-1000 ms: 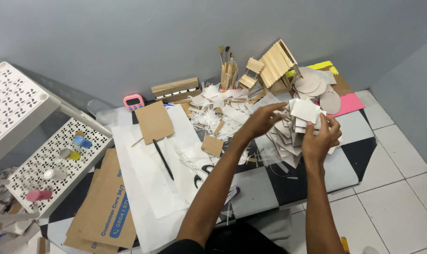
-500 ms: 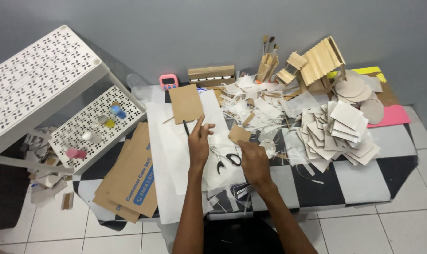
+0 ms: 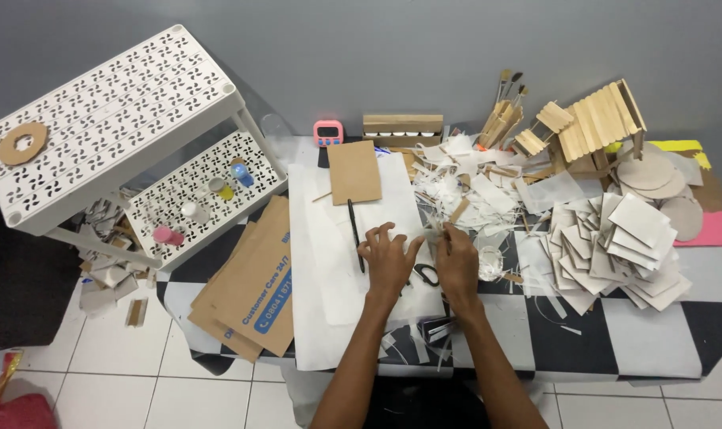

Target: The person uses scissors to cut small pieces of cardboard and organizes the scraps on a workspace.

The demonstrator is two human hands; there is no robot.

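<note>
Right now both hands are down on the big white paper sheet point(image 3: 377, 230) in the middle of the checkered table point(image 3: 655, 334). The left hand point(image 3: 389, 258) lies flat with fingers spread, pressing the sheet; a black pen point(image 3: 354, 234) sits just beside it at its nine o'clock. The right hand point(image 3: 456, 262) is close at three o'clock from the left, its fingertips pinched on a thin pale strip point(image 3: 434, 232) at the sheet's edge. Black-handled scissors point(image 3: 426, 274) lie between the two hands, untouched. A brown cardboard square point(image 3: 354, 171) rests at twelve o'clock from the left hand, and a heap of grey card squares point(image 3: 615, 250) sits well apart at three o'clock. To my eye this is the holding-and-picking stage: one hand steadies, the other lifts a scrap. The next move would call for a firm pinch while the paper stays pinned flat.
</note>
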